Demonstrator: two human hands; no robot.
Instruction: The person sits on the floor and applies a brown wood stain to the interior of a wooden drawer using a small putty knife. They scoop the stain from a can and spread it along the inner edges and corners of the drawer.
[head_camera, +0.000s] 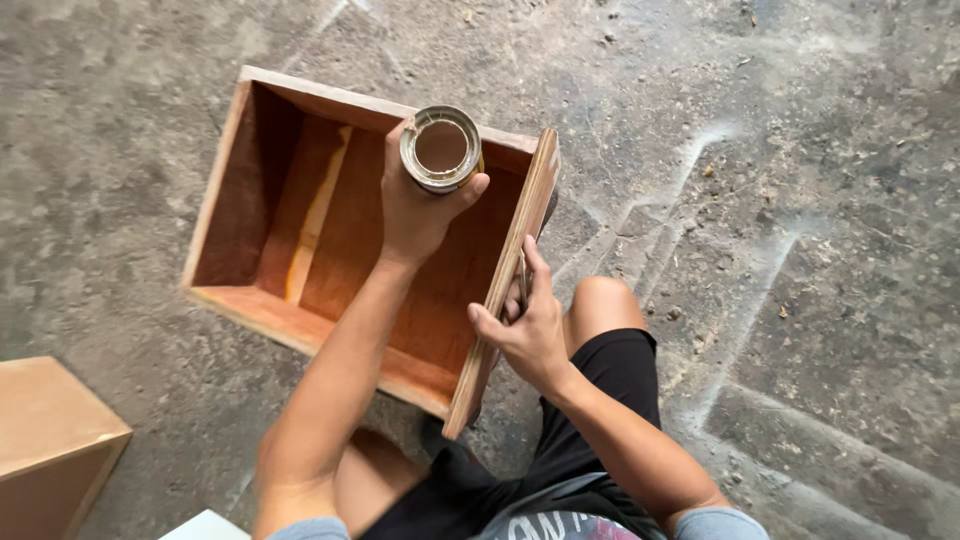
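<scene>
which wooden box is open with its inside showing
The large reddish-brown box under the hands, its hollow facing up; the plain box at lower left shows only closed faces.

- There is one view only, from a camera worn on the person's head.
- It faces almost straight down onto the concrete floor (800, 200), which fills the whole background.
- It sits close: both forearms enter from the bottom edge, and the bent knees and black shorts (590, 420) lie at lower centre.
- The open wooden box (300, 200) lies left of centre, seen from above into its inside.
- A second wooden piece (50, 440) is cut off by the lower left corner.
</scene>
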